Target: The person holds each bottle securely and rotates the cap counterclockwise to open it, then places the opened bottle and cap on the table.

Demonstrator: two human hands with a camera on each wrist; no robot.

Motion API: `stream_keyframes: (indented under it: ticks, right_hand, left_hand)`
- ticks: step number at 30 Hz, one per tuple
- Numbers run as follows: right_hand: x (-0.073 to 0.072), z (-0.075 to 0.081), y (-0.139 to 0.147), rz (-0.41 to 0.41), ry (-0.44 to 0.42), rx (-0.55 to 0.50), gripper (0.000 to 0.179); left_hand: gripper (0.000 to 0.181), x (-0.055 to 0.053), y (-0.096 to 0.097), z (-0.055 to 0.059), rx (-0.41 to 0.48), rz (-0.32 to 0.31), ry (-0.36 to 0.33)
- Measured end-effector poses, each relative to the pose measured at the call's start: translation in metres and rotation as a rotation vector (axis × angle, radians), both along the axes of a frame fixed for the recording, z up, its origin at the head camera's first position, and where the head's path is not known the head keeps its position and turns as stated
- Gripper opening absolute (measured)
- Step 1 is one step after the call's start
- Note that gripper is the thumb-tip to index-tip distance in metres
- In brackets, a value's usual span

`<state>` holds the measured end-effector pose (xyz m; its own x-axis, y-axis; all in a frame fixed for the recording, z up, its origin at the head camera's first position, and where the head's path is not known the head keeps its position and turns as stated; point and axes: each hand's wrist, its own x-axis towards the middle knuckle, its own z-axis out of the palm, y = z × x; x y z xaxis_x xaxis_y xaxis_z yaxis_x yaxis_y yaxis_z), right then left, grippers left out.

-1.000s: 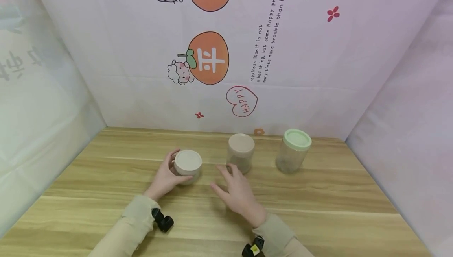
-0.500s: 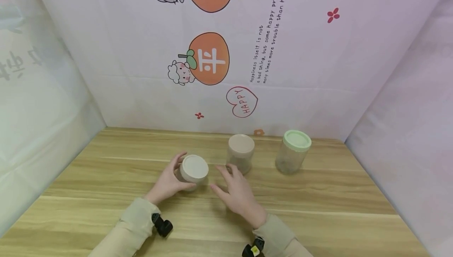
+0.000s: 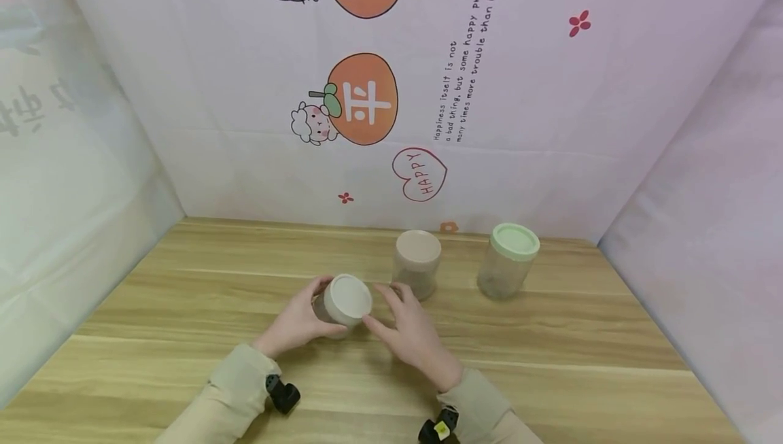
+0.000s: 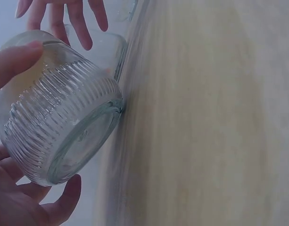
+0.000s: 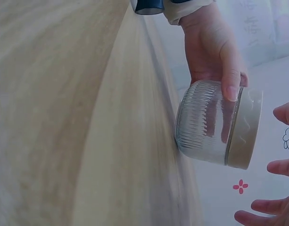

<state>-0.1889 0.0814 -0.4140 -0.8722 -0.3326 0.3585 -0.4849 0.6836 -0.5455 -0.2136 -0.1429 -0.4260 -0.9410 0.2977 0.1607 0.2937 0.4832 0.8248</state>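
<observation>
In the head view my left hand [image 3: 298, 323] grips a glass jar [image 4: 64, 110] with a cream lid [image 3: 349, 296], thumb on the near side and fingers behind. The jar is tilted, its lid leaning toward my right hand [image 3: 414, 340]. Ribbed clear sides and a round base show in the left wrist view. My right hand's fingers are spread and relaxed, with the thumb tip right by the lid's edge. From the right wrist view, the jar [image 5: 205, 123] sits in the left hand, the right fingertips [image 5: 282, 167] facing the lid with a gap.
A jar with a beige-pink lid [image 3: 418, 248] stands just behind my right fingers. Farther right is another clear jar with a pale green lid [image 3: 515, 242]. A printed white cloth [image 3: 514, 179] hangs behind the wooden table [image 3: 550, 362], with white cloth at both sides.
My left hand has brought the jar rightward and toward me, tipping its lid to the right. My right hand has stayed nearly still.
</observation>
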Motion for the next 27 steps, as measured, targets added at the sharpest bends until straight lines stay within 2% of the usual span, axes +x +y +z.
stream_keyframes:
  ticks: [6, 14, 22, 27]
  right_hand:
    - [0.002, 0.002, 0.001, 0.003, -0.057, -0.007, 0.060]
    - [0.004, 0.004, 0.003, 0.038, -0.077, -0.015, 0.067]
    - [0.007, 0.006, 0.005, 0.057, -0.155, -0.046, 0.074]
    - [0.008, 0.008, 0.006, 0.088, -0.170, -0.052, 0.078]
  left_hand:
    - [0.088, 0.005, 0.005, 0.000, -0.029, -0.035, 0.032]
    - [0.082, 0.010, 0.013, 0.005, -0.074, -0.158, 0.149]
    - [0.084, 0.016, 0.018, 0.011, -0.107, -0.188, 0.173]
    - [0.082, 0.019, 0.023, 0.015, -0.165, -0.205, 0.228]
